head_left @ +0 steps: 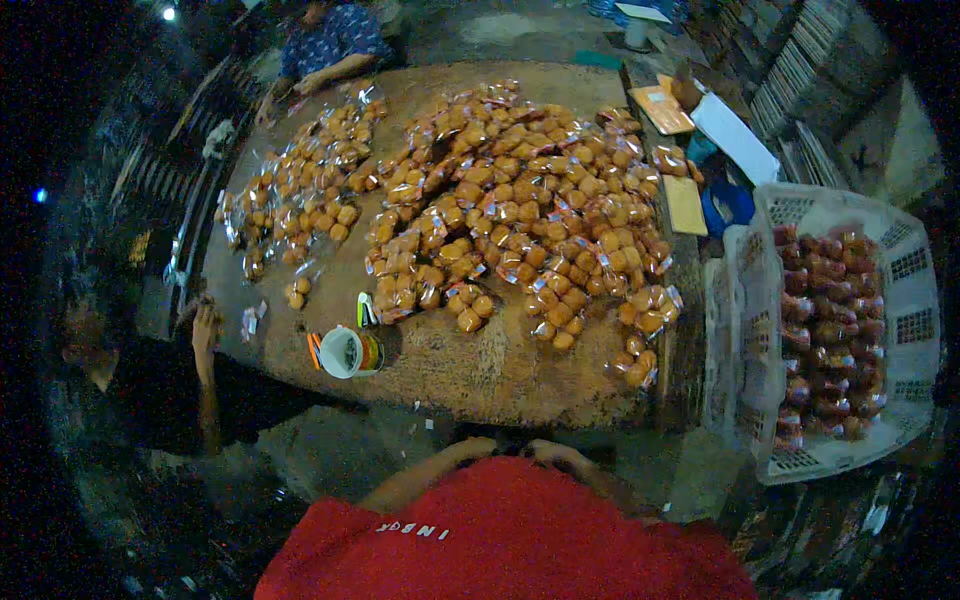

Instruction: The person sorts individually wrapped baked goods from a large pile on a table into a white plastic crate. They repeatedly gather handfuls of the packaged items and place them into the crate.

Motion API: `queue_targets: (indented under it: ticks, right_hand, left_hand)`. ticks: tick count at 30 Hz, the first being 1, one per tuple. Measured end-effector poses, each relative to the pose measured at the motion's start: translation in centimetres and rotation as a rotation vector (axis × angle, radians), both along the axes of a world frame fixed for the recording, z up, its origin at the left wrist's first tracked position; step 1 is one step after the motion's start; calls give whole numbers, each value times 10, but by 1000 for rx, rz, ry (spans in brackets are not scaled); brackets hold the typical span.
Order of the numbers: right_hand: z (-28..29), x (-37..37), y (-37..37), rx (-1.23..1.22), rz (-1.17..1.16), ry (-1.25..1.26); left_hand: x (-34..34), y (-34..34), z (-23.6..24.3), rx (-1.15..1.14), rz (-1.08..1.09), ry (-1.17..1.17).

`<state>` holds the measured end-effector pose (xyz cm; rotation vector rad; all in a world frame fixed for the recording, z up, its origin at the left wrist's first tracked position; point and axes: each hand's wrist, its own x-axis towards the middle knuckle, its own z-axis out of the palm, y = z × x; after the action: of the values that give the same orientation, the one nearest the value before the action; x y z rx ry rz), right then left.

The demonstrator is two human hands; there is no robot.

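Orange buns in clear packets lie heaped across the middle of the wooden desk, well apart from my hands. My left hand and right hand rest close together at the near edge of the desk, just above my red shirt; both hold nothing, though I cannot tell how far the fingers curl. A white crate of packed buns stands to my right. A white cup sits near the desk's left front.
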<state>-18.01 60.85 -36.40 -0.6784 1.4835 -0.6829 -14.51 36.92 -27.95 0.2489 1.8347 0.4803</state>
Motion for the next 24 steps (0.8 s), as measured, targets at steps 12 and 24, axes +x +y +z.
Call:
queue_targets:
  ticks: [12,24]
  right_hand:
    - [11,6,-11,11,-10,319]
    - [218,-83,-100,73,-25,-101]
  left_hand:
    - [-10,-4,15,137,146,26]
    - [-19,-150,10,725,311,-45]
